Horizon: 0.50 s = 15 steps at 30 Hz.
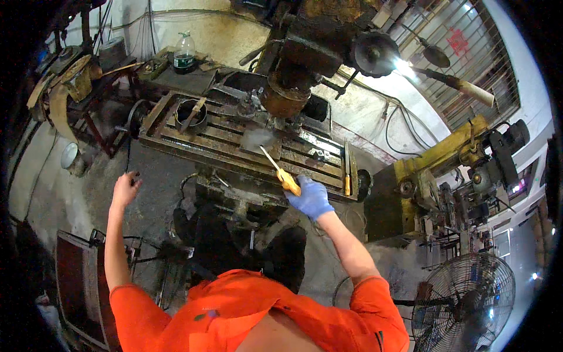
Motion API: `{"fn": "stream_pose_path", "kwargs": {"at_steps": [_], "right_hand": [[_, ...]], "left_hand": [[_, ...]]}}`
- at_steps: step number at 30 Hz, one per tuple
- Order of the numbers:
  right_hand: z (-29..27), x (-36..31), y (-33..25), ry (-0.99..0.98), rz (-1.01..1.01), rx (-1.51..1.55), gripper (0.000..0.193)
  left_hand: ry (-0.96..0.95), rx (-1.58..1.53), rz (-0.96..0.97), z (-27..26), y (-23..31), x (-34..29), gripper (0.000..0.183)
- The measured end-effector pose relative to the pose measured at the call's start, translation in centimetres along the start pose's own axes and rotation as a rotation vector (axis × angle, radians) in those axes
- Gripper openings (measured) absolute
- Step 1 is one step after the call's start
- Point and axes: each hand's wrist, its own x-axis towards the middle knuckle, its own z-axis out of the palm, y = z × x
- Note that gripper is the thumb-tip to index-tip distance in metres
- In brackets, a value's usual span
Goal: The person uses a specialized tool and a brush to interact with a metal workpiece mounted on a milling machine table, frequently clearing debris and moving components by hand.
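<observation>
My right hand (311,198), in a blue glove, is closed around a yellow air blow gun (288,182). Its thin pale nozzle points up and left at the slotted milling machine table (193,148), where a greyish blur of mist or dust (258,138) hangs below the spindle head (285,97). Bare and well away to the left of the table, my left hand (123,190) has its fingers curled in. Something small and dark shows at those fingertips, too small to name. A round metal pot (199,126) with a flat wooden stick (195,111) stands on the table's left part.
A yellow-handled file (347,183) lies at the table's right end. A handwheel (139,117) sticks out on the left. Low down at right stands a large caged fan (469,299). A bright lamp (404,66) shines beside the machine head. Behind it, a bottle (184,53) stands on a bench.
</observation>
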Motion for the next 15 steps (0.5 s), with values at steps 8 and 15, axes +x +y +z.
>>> {"fn": "stream_pose_path", "kwargs": {"at_steps": [8,15], "right_hand": [[-1.4,12.5,-2.9,-0.174,0.206,-0.090,0.038],[-1.2,10.4,-3.0,-0.229,0.237,0.010,0.041]], "left_hand": [[-0.061,-0.012,-0.014,-1.9,3.9,-0.7,0.032],[-0.128,-0.115,-0.093,-2.9,3.8,-3.2,0.033]]}}
